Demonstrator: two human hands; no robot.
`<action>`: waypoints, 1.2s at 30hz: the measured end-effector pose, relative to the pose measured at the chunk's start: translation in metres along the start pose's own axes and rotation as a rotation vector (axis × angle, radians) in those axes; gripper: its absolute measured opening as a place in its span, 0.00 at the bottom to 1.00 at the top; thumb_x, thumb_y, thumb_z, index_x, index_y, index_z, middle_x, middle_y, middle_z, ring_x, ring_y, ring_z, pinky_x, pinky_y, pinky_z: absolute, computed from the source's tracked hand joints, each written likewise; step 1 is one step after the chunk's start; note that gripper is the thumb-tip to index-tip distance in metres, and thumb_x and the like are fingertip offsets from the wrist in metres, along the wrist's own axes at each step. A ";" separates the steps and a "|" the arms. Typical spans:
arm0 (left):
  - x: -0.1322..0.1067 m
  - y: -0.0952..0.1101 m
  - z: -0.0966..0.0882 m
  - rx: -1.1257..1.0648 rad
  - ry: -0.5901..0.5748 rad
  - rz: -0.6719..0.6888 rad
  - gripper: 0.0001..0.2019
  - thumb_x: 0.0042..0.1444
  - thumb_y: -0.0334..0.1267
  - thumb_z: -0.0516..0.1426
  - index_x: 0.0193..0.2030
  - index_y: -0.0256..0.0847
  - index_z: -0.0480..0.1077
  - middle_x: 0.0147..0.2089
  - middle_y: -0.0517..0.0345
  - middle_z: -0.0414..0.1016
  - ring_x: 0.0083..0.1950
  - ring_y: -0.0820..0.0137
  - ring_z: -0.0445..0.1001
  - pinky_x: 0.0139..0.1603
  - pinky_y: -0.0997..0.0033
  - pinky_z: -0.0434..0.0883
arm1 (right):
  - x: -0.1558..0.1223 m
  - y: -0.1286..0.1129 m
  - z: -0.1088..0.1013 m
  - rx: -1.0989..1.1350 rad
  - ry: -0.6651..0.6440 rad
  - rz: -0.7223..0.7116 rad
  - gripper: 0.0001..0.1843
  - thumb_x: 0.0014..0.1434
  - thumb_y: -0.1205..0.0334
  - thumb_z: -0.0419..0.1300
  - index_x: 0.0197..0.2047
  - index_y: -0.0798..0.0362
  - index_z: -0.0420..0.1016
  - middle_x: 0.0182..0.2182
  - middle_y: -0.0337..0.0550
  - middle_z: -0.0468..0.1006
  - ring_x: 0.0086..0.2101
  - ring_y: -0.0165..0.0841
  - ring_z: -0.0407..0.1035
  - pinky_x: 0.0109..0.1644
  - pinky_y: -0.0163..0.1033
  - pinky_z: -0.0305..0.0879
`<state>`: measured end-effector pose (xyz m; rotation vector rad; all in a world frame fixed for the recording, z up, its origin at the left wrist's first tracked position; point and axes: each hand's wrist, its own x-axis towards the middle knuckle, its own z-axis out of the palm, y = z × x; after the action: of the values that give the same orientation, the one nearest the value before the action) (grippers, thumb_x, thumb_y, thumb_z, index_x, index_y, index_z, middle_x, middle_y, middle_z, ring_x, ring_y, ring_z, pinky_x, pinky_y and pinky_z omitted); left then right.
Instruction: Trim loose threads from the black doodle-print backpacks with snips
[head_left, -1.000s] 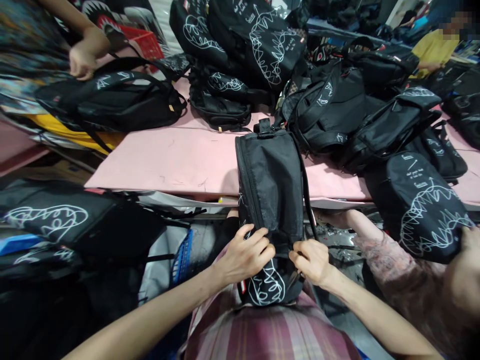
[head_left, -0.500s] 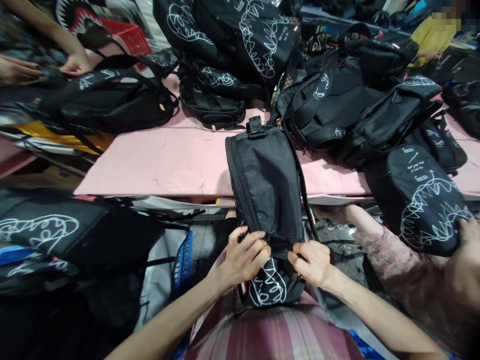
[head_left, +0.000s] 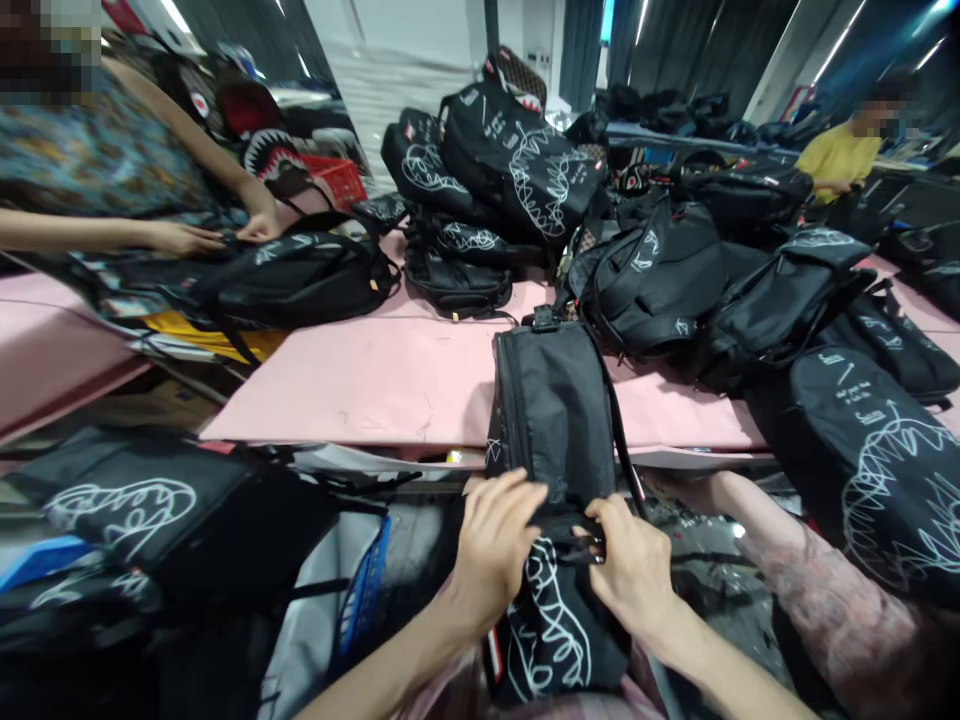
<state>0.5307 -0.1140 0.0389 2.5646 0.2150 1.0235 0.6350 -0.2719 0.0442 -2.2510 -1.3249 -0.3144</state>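
A black backpack with white scribble print lies lengthwise over the near edge of the pink table, its lower end on my lap. My left hand presses on its left side, fingers curled against the fabric. My right hand pinches a black strap buckle at the bag's middle. A thin black strap runs along the bag's right side.
Many black backpacks are piled at the back and right of the table. A person at left handles a bag. Another person's sleeve reaches in at right. More bags lie low at left; a blue crate stands nearby.
The view has tilted up, showing more of the room. My hands moved closer together on the backpack, the right one now pinching the buckle.
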 end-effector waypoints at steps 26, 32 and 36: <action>0.090 0.021 -0.050 0.208 0.438 0.323 0.08 0.58 0.33 0.51 0.42 0.33 0.66 0.28 0.51 0.74 0.28 0.67 0.74 0.29 0.69 0.69 | 0.025 0.028 -0.043 0.504 0.212 0.008 0.09 0.59 0.65 0.53 0.28 0.53 0.69 0.24 0.39 0.73 0.24 0.28 0.68 0.27 0.31 0.64; 0.089 -0.012 -0.025 0.357 0.510 0.238 0.06 0.58 0.32 0.52 0.39 0.31 0.65 0.23 0.53 0.71 0.22 0.69 0.70 0.22 0.71 0.64 | 0.099 0.020 -0.085 0.426 0.465 -0.178 0.07 0.58 0.68 0.55 0.40 0.52 0.73 0.34 0.44 0.74 0.34 0.32 0.71 0.37 0.35 0.68; 0.093 -0.006 -0.029 0.302 0.512 0.242 0.09 0.59 0.32 0.51 0.43 0.29 0.65 0.24 0.52 0.72 0.23 0.68 0.71 0.23 0.71 0.66 | 0.141 -0.014 -0.106 0.260 0.495 -0.354 0.13 0.58 0.66 0.56 0.47 0.52 0.71 0.36 0.46 0.72 0.31 0.29 0.70 0.31 0.31 0.67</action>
<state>0.5779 -0.0751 0.1146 2.5767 0.2063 1.8613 0.6994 -0.2169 0.1996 -1.5823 -1.3841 -0.7254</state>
